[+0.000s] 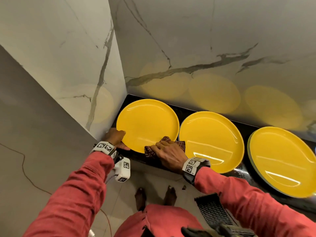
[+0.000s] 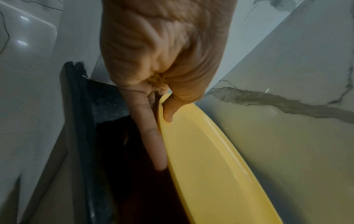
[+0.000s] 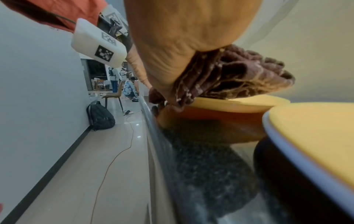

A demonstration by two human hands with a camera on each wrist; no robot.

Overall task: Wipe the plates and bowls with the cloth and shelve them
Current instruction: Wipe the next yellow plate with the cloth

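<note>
Black counter (image 1: 186, 115) in a marble-walled corner: three yellow plates in a row; the corner plate (image 1: 147, 124) lifted at its near edge, the middle plate (image 1: 211, 141) just beside it, the right plate (image 1: 283, 161) apart, atop a stack. Left hand (image 1: 115, 137) pinches the corner plate's left rim, thumb on top, fingers beneath; right hand (image 1: 169, 153) grips a bunched brown patterned cloth (image 1: 165, 146), pressed on that plate's near rim.
</note>
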